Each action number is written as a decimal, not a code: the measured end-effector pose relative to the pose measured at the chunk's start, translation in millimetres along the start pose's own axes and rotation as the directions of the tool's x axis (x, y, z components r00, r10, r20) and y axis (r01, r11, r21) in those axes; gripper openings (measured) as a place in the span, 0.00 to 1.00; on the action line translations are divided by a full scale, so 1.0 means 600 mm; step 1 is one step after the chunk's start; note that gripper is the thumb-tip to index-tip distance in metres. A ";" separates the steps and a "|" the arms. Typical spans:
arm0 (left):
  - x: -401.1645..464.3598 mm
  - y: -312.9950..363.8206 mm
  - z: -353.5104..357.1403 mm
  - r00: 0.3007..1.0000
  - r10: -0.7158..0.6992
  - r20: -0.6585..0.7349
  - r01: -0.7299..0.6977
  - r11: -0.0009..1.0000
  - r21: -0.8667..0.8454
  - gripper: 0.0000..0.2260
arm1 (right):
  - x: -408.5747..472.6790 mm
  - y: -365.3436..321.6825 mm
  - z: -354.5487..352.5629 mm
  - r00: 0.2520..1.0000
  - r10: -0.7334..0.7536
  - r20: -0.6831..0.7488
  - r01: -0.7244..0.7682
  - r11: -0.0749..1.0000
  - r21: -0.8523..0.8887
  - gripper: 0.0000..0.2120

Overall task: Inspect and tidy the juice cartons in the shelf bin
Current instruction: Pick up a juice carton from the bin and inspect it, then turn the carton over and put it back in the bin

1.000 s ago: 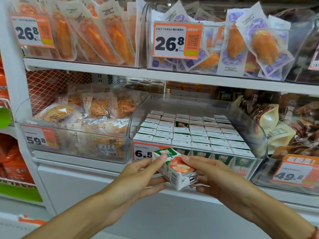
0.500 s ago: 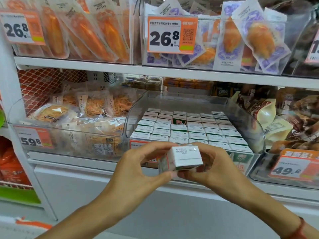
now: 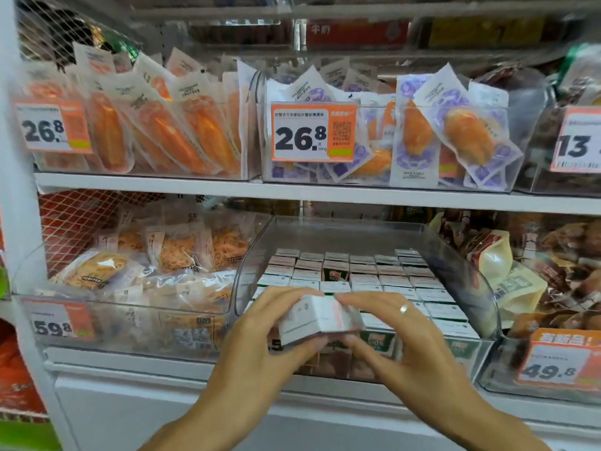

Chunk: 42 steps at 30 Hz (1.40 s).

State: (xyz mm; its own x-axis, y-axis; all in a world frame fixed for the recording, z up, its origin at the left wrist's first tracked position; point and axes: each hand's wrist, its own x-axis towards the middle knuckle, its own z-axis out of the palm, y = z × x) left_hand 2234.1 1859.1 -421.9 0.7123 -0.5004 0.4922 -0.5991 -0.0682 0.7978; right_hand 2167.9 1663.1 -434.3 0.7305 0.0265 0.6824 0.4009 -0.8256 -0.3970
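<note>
Gripping the small white-and-orange juice carton from both sides, just in front of and above the front row of the clear plastic shelf bin. Left hand curling round the carton's left end, thumb underneath, fingers wrapping over the top. Right hand, wearing a thin ring, pinching the right end with fingertips on the top edge and thumb below. Hovering clear of the packed rows of white-topped green cartons rather than resting on them.

Doing this well probably means turning slowly, checking each face and the seams for dents or leaks, keeping the squeeze light so the thin walls are not buckling. Then looking for the slot: lowering it upright, white top upward like its neighbours, sliding down without knocking the row beside it. Worth noting one carton further back showing a green face among the white tops, likely wanting a turn as well.

Sitting on a white shop shelf of clear bins: shredded snack packets to the left, dark pouches to the right, orange price tags clipped to the fronts, vacuum packs above.
</note>
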 end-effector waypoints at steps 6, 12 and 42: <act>0.137 -0.017 0.027 0.989 -0.036 -0.144 0.040 0.999 0.022 0.20 | 0.015 0.083 -0.030 0.903 0.415 0.110 -0.305 0.800 -0.516 0.24; 0.238 -0.082 0.041 0.998 -0.058 0.017 0.045 0.898 0.438 0.24 | 0.007 0.106 -0.025 0.885 0.452 0.115 -0.304 0.746 -0.592 0.25; 0.318 -0.137 0.054 0.767 -0.315 0.559 -0.187 0.724 0.664 0.18 | 0.005 0.102 -0.016 0.915 0.402 0.035 -0.307 0.750 -0.586 0.18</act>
State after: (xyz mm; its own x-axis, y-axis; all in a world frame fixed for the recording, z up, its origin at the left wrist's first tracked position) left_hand 2407.5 1741.5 -405.0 0.5305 -0.8449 -0.0685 -0.8095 -0.5289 0.2548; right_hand 2189.3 1607.5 -450.7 0.8489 -0.2878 0.4433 -0.2478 -0.9576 -0.1471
